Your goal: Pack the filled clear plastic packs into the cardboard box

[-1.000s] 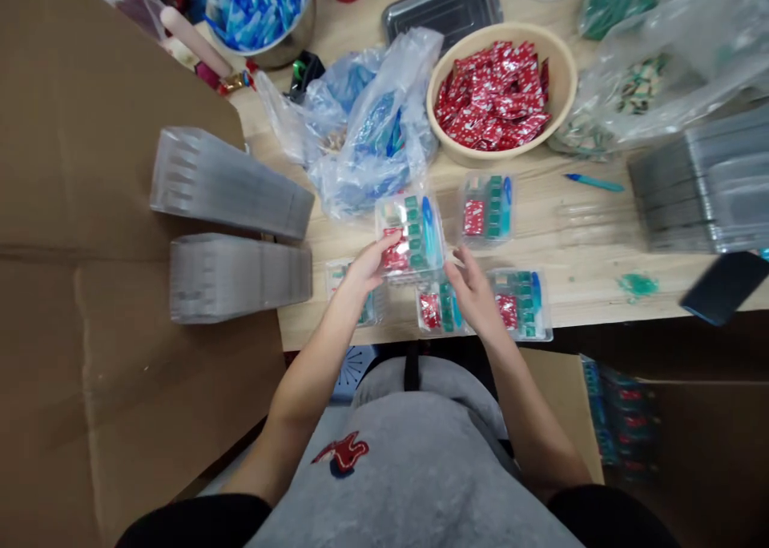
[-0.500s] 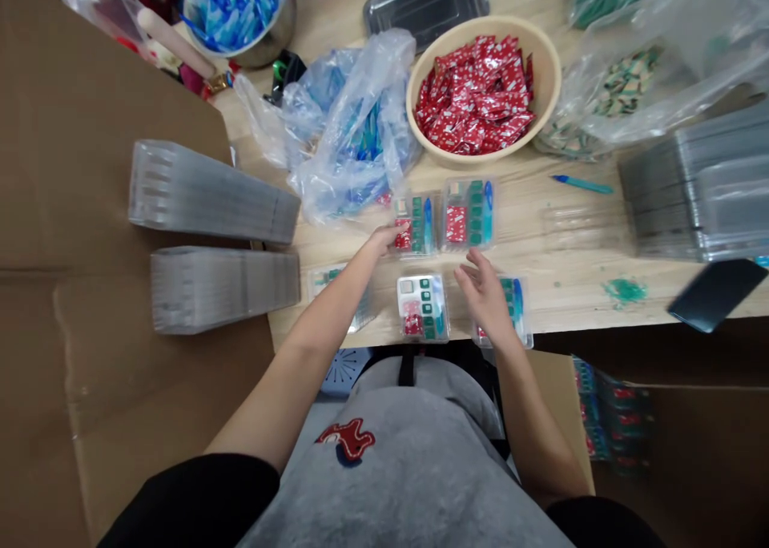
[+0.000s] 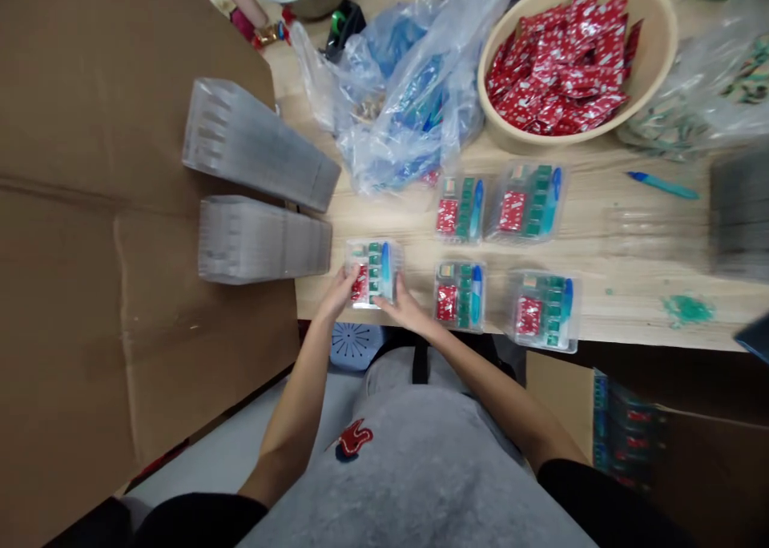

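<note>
Wooden table (image 3: 630,235) runs across the view. On its left is a brown cardboard sheet (image 3: 90,211) carrying two stacks of empty clear shells (image 3: 258,143).

Step in hand: both hands hold one filled blister pack (image 3: 373,274) at the near edge of the table. The left hand (image 3: 341,290) closes its grip on the pack's left side, thumb on top. The right hand (image 3: 407,312) closes its grip on the right side, at the near corner. The fingers curl about the shell, and neither grip is spread wide. The pack sits between the two grips, roughly level. Whether it touches the table cannot be told.

Pack contents: a red sachet, a column of green pieces and a blue stick.

Four like packs (image 3: 460,294) lie to the right in two rows, apart from the hands. A bowl of red sachets (image 3: 654,67) and a blue plastic bag (image 3: 414,107) stand farther back.

Judgement: the thin shell calls for even pressure from both sides and a level hold, so that the contents do not shift.
</note>
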{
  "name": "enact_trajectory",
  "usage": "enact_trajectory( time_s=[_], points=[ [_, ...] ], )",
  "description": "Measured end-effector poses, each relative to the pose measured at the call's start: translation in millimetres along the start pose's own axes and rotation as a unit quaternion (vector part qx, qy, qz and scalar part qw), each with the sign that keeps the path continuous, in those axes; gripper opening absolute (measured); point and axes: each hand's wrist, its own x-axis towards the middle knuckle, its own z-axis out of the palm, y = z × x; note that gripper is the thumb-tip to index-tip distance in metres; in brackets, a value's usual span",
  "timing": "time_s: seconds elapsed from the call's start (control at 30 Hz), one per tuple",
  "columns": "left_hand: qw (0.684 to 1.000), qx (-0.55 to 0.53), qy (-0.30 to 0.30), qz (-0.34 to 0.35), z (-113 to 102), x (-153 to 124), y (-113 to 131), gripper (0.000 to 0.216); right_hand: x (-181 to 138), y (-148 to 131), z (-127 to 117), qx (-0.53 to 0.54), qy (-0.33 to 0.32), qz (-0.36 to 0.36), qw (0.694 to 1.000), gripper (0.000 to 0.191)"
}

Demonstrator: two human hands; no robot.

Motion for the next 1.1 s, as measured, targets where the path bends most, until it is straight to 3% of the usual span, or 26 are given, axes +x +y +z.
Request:
enact_trajectory(
  time_s=[0.1, 0.23, 0.33, 0.53, 0.67, 0.83, 1.1],
  points=[
    [0.996, -0.082, -0.037, -0.021, 2, 5, -15, 0.041, -1, -5, 19, -0.041, 0.019, -0.016, 0.999, 0.112],
    [0.986, -0.15, -0.042, -0.059, -13, 9, -11, 0.03, -6, -13, 34, -0.114, 0.055, -0.039, 0.991, 0.115],
    [0.985, -0.148, -0.038, -0.075, -23, 7, -7, 0.026, -9, -15, 40, -0.13, 0.073, -0.041, 0.988, 0.109],
    [0.991, -0.127, -0.03, -0.034, -21, 1, -2, 0.02, -14, -14, 36, -0.109, 0.112, -0.074, 0.985, 0.095],
    [0.988, -0.148, -0.006, -0.039, -32, -6, 10, 0.024, -29, -29, 38, -0.035, 0.067, -0.149, 0.986, 0.093],
    [0.964, -0.237, -0.105, -0.056, -47, -22, 24, 0.041, -58, -57, 45, 0.006, 0.016, -0.258, 0.966, 0.091],
    [0.964, -0.222, -0.13, -0.06, -34, -26, 32, 0.031, -77, -72, 37, -0.011, 0.031, -0.309, 0.951, 0.087]
  ],
)
